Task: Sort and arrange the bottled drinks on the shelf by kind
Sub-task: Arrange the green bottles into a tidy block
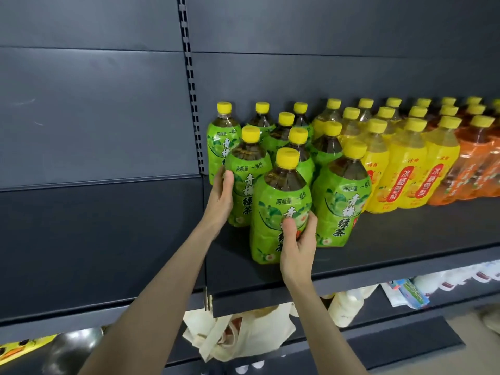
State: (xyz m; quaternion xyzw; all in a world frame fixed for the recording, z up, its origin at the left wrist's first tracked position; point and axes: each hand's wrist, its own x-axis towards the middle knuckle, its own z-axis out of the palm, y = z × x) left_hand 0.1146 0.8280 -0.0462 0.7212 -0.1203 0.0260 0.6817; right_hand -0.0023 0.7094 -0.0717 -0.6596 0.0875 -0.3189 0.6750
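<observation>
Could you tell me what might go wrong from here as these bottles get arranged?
The front green bottle held by the right hand stands near the shelf edge and could tip off. The left hand pushing its bottle may topple the tightly packed green ones behind.

I read "两瓶量 一瓶价" and "青梅绿茶" on the green-wrapped plastic tea bottles with yellow caps at the near left of the dark metal shelf. Right of them, the yellow-wrapped bottles carried "冰糖雪梨" on red panels. The far-right orange wrappers' print was too blurred for me.
</observation>
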